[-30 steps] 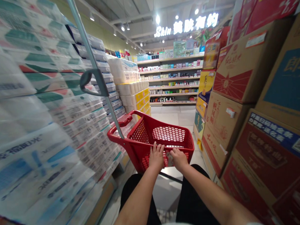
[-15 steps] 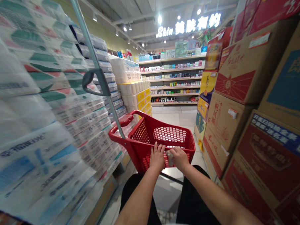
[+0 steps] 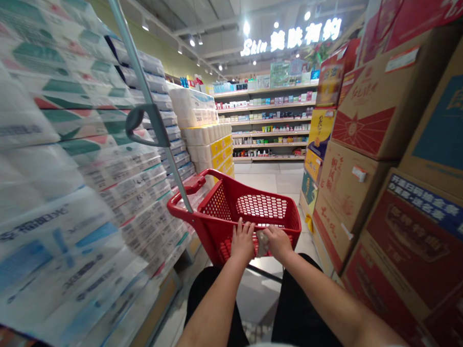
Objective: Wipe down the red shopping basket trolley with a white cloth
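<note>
A: Where do we have the red shopping basket (image 3: 212, 236)?

B: We have it on the pale floor (image 3: 257, 181) of the aisle, just in front of our black-trousered knees (image 3: 200, 287), with one long side towards us. It is between the floor's left edge, where we see stacked tissue packs (image 3: 65, 94), and its right edge, where liquor cartons (image 3: 365, 121) are piled high.

A: And what are our hands doing?

B: Our left hand (image 3: 242, 242) lies over the middle of the basket's near rim, fingers stretched out and slightly spread. We cannot tell how firmly it presses. Our right hand (image 3: 279, 241), nearer the rim's right corner, has its fingers bent round a crumpled greyish cloth (image 3: 262, 244).

A: Where does that cloth sit?

B: We have it between our two hands, at the near wall, by the rim.

A: What do we see at the rim's left corner?

B: A metal rod (image 3: 133, 60) rises there, leaning left, with a grey handle (image 3: 158, 125) partway up it.

A: And past the floor's far edge?

B: We see shelving (image 3: 269, 108) with rows of small boxes and bottles, and a lit white sign (image 3: 306, 36) above.
</note>
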Motion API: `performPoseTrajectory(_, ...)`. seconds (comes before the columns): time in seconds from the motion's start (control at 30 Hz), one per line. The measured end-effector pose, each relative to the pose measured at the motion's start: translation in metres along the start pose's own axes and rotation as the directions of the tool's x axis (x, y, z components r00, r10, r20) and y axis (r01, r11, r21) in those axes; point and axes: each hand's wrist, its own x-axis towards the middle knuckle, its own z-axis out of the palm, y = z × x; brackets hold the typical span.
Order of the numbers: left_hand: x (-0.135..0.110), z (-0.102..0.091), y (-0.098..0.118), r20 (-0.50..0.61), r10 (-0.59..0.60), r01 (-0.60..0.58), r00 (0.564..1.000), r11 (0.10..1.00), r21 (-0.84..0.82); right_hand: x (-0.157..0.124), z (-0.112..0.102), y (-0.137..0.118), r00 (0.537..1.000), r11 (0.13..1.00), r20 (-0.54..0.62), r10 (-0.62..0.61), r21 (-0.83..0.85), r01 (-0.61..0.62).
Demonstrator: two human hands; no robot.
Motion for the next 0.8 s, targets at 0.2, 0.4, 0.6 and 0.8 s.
performPoseTrajectory(0.2, -0.0004, 0.0027, -0.0004, -0.015, -0.002, 0.002, 1.000, 1.000, -0.007, -0.0008, 0.0034, 0.0013, 0.998, 0.999, -0.051, -0.026, 0.026, 0.028)
performPoseTrajectory(0.4, -0.0008, 0.0038, -0.0009, -0.021, -0.008, 0.009, 1.000, 1.000, 0.018, -0.0005, 0.0051, 0.0021, 0.997, 0.998, -0.054, -0.062, 0.012, 0.062)
performPoseTrajectory(0.6, 0.0003, 0.0054, -0.0025, -0.021, -0.006, 0.006, 1.000, 1.000, 0.004, 0.0027, 0.0035, 0.0024, 0.988, 0.999, -0.147, -0.053, -0.011, 0.052)
performPoseTrajectory(0.8, 0.0013, 0.0072, -0.0038, -0.030, -0.004, 0.004, 1.000, 1.000, 0.017, 0.0028, 0.0028, 0.0053, 0.985, 0.996, -0.149, -0.084, -0.025, 0.081)
